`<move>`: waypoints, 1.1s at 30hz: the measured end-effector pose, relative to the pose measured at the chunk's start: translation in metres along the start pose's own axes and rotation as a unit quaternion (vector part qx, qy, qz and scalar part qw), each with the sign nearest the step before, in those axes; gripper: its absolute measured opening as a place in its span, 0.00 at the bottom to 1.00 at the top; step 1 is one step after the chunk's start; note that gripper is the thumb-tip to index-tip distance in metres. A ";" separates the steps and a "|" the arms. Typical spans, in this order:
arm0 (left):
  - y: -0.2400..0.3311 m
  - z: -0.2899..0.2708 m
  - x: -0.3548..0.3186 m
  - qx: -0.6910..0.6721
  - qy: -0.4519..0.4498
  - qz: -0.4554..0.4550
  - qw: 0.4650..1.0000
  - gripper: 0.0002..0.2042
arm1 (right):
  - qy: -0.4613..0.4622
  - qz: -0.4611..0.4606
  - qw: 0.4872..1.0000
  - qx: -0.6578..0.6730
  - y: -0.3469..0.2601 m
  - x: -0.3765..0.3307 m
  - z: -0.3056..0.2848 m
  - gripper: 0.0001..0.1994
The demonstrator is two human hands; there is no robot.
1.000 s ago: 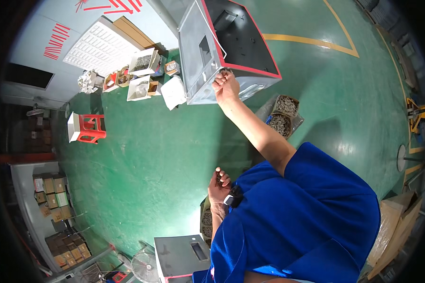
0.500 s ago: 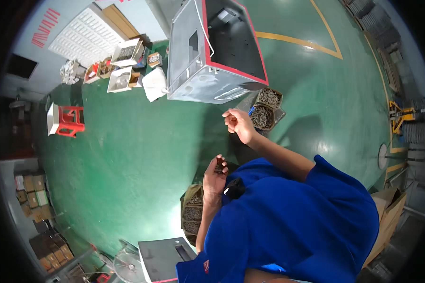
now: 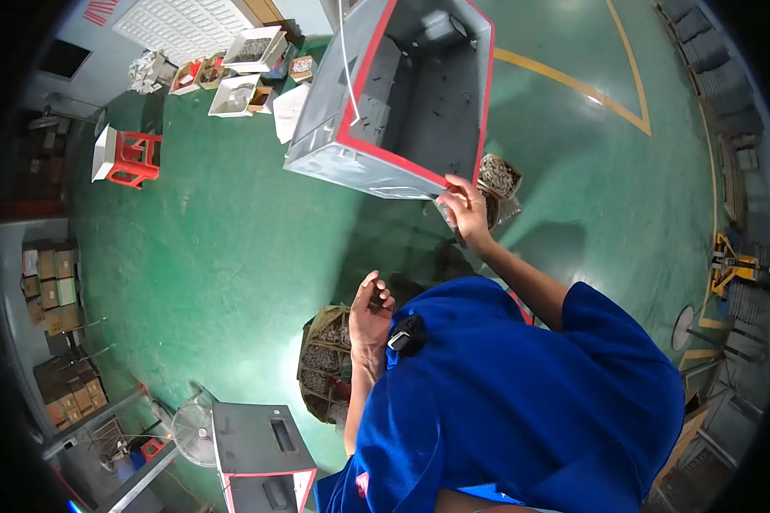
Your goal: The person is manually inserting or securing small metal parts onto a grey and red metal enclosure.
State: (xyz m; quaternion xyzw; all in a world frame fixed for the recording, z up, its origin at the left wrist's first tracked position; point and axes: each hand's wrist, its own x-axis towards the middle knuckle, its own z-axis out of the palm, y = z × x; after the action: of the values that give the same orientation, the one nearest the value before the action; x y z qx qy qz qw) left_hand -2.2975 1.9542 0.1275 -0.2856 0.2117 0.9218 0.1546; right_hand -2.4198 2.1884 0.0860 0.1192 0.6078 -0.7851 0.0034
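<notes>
My right hand [image 3: 468, 214] is at the near lower corner of a grey metal cabinet [image 3: 368, 167] with a red-edged open front. Its fingers bend over the red rim, with the thumb below. Lower and to the left, my left hand [image 3: 371, 315] is raised palm up in front of my body. Its fingers curl around small dark pieces, too small to name exactly. Behind the right hand, partly hidden by it and the cabinet, stand bins of small metal parts [image 3: 498, 176]. Beside my left forearm sits a divided olive bag [image 3: 323, 359] of similar parts.
A second grey cabinet [image 3: 252, 432] with a red edge stands at the lower left, next to a fan [image 3: 194, 430]. A red stool [image 3: 137, 158] is at the left. White trays [image 3: 235, 96] lie by the far wall. A yellow pallet jack [image 3: 731, 267] is at the right.
My right hand has moved from open space to the cabinet's corner. The cabinet now covers more of the bins behind it. My left hand stays curled. The whole view has shifted.
</notes>
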 end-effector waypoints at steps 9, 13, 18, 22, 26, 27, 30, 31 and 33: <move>-0.050 0.042 0.008 0.072 0.086 -0.027 0.993 0.13 | -0.287 -0.083 0.939 -0.171 -0.006 -0.019 0.005 0.30; -0.070 0.048 0.012 0.132 0.089 -0.005 0.987 0.12 | -0.437 -0.075 0.876 -0.188 -0.014 -0.033 0.005 0.18; -0.086 0.048 0.007 0.208 0.123 0.009 0.970 0.11 | -0.485 -0.102 0.844 -0.202 -0.009 -0.033 -0.005 0.08; -0.096 0.047 0.007 0.215 0.109 0.032 0.970 0.12 | -0.495 -0.174 0.825 -0.212 -0.014 -0.023 -0.012 0.06; -0.109 0.066 0.012 0.171 0.157 0.069 0.970 0.11 | -0.512 -0.164 0.817 -0.210 -0.017 -0.017 -0.019 0.07; -0.111 0.068 0.013 0.166 0.156 0.068 0.971 0.11 | -0.523 -0.166 0.806 -0.221 -0.019 -0.015 -0.021 0.07; -0.115 0.068 0.014 0.171 0.156 0.067 0.970 0.12 | -0.547 -0.184 0.779 -0.244 -0.029 -0.009 -0.026 0.08; -0.117 0.068 0.015 0.177 0.156 0.067 0.970 0.13 | -0.551 -0.196 0.773 -0.245 -0.031 -0.008 -0.027 0.09; -0.120 0.069 0.015 0.156 0.159 0.069 0.972 0.13 | -0.558 -0.218 0.765 -0.235 -0.031 -0.008 -0.028 0.10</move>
State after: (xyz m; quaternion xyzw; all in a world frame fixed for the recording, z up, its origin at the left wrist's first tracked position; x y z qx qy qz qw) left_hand -2.2926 2.0933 0.1338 -0.3857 0.3942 0.8284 0.0979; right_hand -2.4114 2.2224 0.1108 -0.4803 0.6734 -0.5257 0.1990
